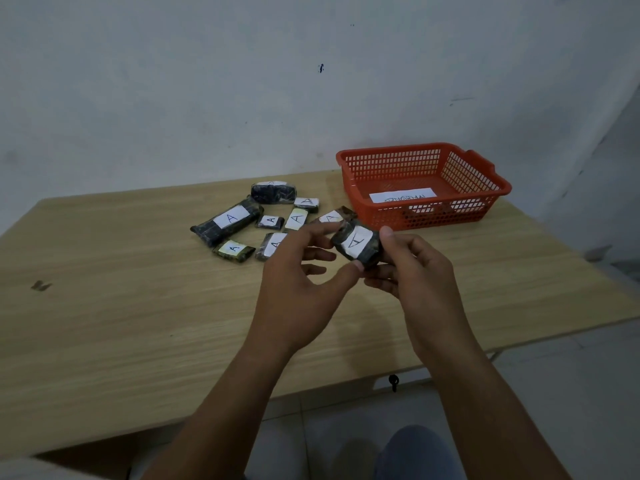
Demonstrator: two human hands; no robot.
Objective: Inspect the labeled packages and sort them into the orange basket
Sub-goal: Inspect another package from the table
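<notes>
While both hands pinch a labeled package [358, 246] above the table [104, 306], orange basket [424, 187] just beyond

my packet [357, 246]: glossy dark wrap, white paper label | basket [485, 174]: orange plastic mesh | table [138, 306]: matt wood-grain

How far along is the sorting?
Early. The orange basket shows a paper label and maybe something dark at its front wall. Both hands, left and right, hold one package for inspection. About eight packages remain on the table.
</notes>
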